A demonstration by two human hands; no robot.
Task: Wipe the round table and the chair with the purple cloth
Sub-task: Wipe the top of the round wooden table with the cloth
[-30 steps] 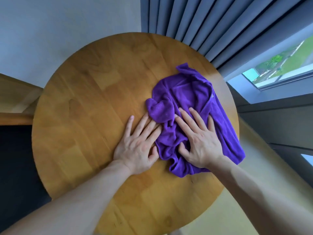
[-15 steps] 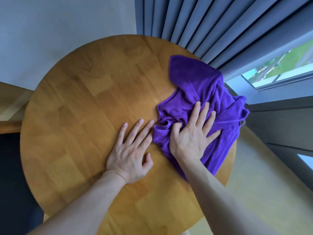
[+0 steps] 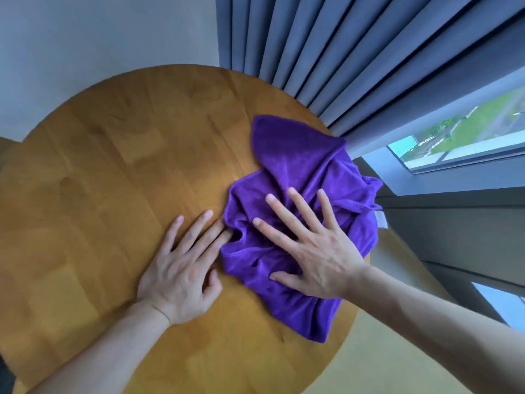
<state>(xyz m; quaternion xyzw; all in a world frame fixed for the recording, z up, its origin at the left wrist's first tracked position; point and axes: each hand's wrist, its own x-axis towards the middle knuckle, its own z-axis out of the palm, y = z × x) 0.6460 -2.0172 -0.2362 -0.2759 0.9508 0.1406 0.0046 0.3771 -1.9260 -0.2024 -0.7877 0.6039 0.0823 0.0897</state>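
Wiping the round wooden surface (image 3: 113, 172) — right hand (image 3: 321, 251) flat on the bunched purple cloth (image 3: 298, 166) at the right edge, fingers (image 3: 284, 211) straight and spread, pressing for contact, not gripping. Left hand (image 3: 181, 268) open, flat on bare wood just beside the cloth — likely bracing. Chair not visible.

Soft daylight from the window (image 3: 466, 132) at right; wide-angle edges bend.

Purple cloth (image 3: 298, 166) on round table (image 3: 113, 166)
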